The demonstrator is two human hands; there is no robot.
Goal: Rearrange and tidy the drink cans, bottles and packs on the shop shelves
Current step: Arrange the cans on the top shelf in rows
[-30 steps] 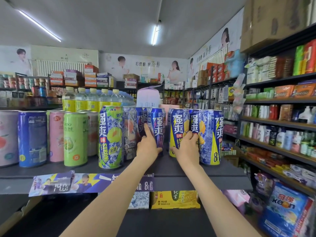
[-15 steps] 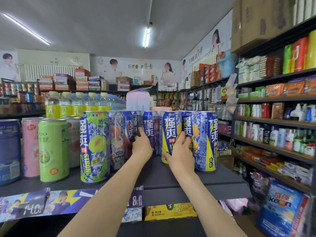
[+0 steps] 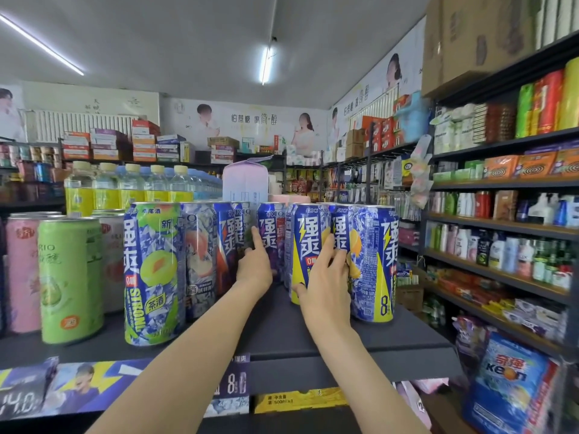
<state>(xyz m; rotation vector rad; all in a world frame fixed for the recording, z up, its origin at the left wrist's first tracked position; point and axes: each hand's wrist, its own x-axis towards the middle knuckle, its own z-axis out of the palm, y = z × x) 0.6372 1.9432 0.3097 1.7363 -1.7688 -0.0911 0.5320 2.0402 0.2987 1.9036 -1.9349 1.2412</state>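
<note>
As both bare arms reach up over the dark shelf of a small shop, the person's right hand wraps around the lower half of a tall blue-and-yellow lemon can, thumb low on the can's left side and fingers curled across its front toward the neighbouring can. Just left of that lemon can, the left hand rests against a blue-and-purple can standing slightly further back, its index finger stretched up along the can's left edge while the other fingers are hidden behind the hand, so whether they curl round it cannot be told. Right of the lemon can stands a second lemon can, nearer the shelf's front edge and touching the fingers of the right hand. Further left of the lemon can, a row of upright cans runs along the shelf: a peach-printed can, then a green melon can at the front, then a plain green can and a pink can. Behind this row, yellow-labelled bottles stand in a line. A price strip runs along the shelf's front edge, well below the lemon can.
</note>
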